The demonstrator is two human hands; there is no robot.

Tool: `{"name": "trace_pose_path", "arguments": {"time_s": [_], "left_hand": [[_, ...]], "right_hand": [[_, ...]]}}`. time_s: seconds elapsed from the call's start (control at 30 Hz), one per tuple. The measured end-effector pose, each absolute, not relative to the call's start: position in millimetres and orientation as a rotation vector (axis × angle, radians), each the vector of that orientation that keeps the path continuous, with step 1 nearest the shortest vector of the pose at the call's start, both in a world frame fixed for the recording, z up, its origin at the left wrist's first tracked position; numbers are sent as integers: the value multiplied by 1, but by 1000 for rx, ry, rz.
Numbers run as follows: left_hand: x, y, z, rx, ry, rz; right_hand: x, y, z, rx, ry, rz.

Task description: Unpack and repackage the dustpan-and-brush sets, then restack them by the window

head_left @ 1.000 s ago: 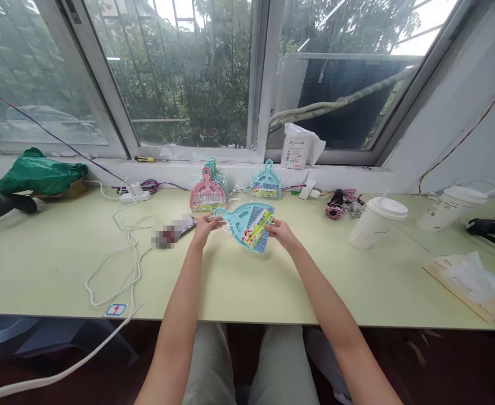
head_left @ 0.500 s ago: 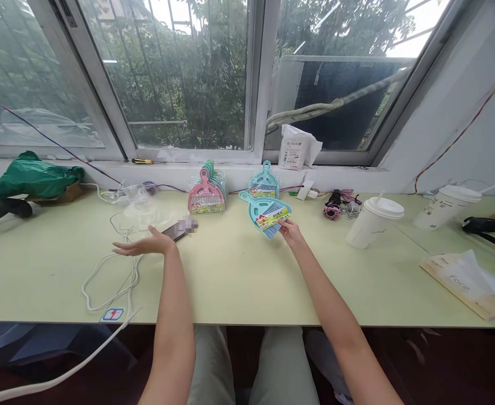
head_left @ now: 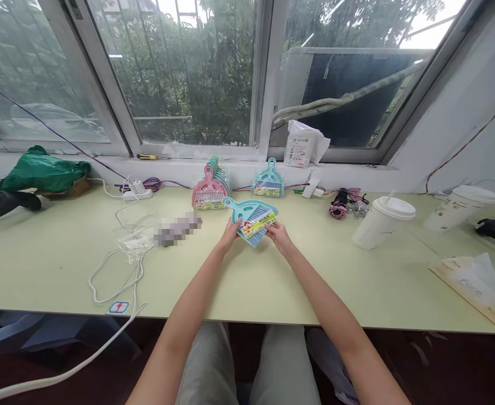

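Observation:
A teal dustpan and brush set (head_left: pixel 251 218) with a yellow-green label is held tilted above the table, its handle toward the upper left. My left hand (head_left: pixel 229 235) grips its left edge, and my right hand (head_left: pixel 278 236) pinches the right side by the label. Behind it, a row of packaged dustpan sets with a pink one (head_left: pixel 208 188) in front stands against the sill. One more wrapped teal set (head_left: pixel 268 181) leans there, further right. Clear crumpled plastic film (head_left: pixel 135 244) lies left of my hands, beside a blurred-out object (head_left: pixel 178 229).
White cable (head_left: pixel 93 281) loops over the table's left side and off its front edge. Two lidded white cups (head_left: pixel 380 222) (head_left: pixel 458 208) and a tissue pack (head_left: pixel 471 284) are on the right. A green bag (head_left: pixel 40 171) lies at far left, a power strip (head_left: pixel 138 193) at the back.
My left hand, open at the left before, has come right and taken hold of the dustpan set. The set has moved slightly left and down. The clear film has dropped flat onto the table.

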State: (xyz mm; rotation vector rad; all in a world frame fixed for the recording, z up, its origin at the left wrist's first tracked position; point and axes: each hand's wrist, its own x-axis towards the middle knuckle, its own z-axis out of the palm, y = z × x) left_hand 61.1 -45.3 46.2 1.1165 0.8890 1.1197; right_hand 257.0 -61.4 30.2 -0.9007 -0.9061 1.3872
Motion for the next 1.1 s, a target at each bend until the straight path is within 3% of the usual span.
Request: {"name": "trace_pose_path", "arguments": {"time_s": [0.13, 0.33, 0.5, 0.7, 0.8, 1.1], "left_hand": [[54, -37, 33, 994, 1066, 1263], [41, -21, 24, 904, 1205, 1293], [54, -25, 22, 1111, 1110, 1365], [83, -54, 31, 1452, 891, 1338], [89, -65, 37, 1513, 848, 1284], [82, -55, 41, 1627, 811, 1205]], "right_hand": [[278, -54, 27, -1142, -993, 1439], [341, -42, 20, -1066, -446, 1034], [326, -51, 29, -1213, -644, 1049], [244, -81, 47, -1437, -1522, 235], [231, -88, 49, -1484, -1679, 11], [243, -85, 53, -1407, -1567, 260]]}}
